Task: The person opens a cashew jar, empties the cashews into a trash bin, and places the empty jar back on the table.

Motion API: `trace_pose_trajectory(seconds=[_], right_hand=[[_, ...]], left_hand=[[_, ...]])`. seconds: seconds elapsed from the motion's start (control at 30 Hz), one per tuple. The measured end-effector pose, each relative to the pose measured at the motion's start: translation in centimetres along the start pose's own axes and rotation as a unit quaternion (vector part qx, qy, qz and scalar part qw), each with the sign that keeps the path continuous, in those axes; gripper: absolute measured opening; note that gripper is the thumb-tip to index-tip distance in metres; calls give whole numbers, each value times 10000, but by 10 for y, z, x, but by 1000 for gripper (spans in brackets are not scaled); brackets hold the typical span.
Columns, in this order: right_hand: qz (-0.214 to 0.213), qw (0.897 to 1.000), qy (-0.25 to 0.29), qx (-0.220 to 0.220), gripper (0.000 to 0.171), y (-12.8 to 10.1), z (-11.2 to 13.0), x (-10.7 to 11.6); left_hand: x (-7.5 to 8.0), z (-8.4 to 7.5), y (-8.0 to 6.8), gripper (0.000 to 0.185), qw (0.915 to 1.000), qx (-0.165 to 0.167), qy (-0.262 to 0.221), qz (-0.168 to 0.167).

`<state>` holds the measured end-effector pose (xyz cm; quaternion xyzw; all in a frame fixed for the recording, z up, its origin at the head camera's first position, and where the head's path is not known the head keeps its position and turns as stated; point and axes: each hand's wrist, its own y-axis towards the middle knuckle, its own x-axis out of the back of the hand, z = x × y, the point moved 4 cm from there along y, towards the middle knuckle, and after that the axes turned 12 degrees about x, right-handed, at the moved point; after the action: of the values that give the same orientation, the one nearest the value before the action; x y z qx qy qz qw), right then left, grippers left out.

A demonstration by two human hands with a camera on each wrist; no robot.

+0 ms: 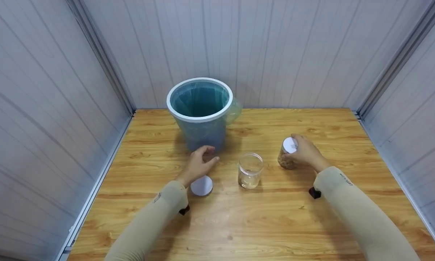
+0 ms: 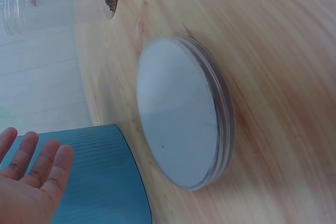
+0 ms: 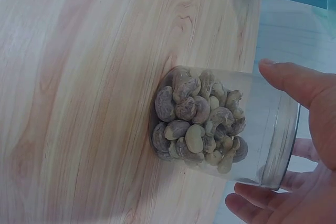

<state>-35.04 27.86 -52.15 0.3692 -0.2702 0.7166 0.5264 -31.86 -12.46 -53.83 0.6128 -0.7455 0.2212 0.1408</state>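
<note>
My right grip (image 1: 307, 152) curls round the upper part of the lidded nut jar (image 1: 287, 161), upright at right, likely to steady it. My left grip (image 1: 197, 166), loose-fingered, holds nothing near a white lid (image 1: 201, 186), probably laid left of the uncapped jar (image 1: 250, 175) for reach. The wood-grained counter (image 1: 224, 224) meets panelled walls (image 1: 275, 47); a bin (image 1: 204, 132) stands far left.

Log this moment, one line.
right hand: around nut jar; left hand: empty, near loose lid; open jar: between hands; bin: beyond left hand
</note>
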Motion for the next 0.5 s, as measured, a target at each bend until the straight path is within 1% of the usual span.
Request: trace_pose_trajectory(seconds=[0.17, 0.33, 0.5], right_hand=[[2, 10000, 45, -60, 101, 1, 1, 0], [-19, 9999, 108, -28, 98, 2, 0, 0], [-80, 9997, 222, 0, 96, 2, -1, -1]], left_hand=[[-1, -5, 0, 47, 9999, -83, 69, -70], [-2, -9, 3, 45, 9996, -246, 123, -105], [-4, -14, 4, 47, 9994, -274, 184, -143]])
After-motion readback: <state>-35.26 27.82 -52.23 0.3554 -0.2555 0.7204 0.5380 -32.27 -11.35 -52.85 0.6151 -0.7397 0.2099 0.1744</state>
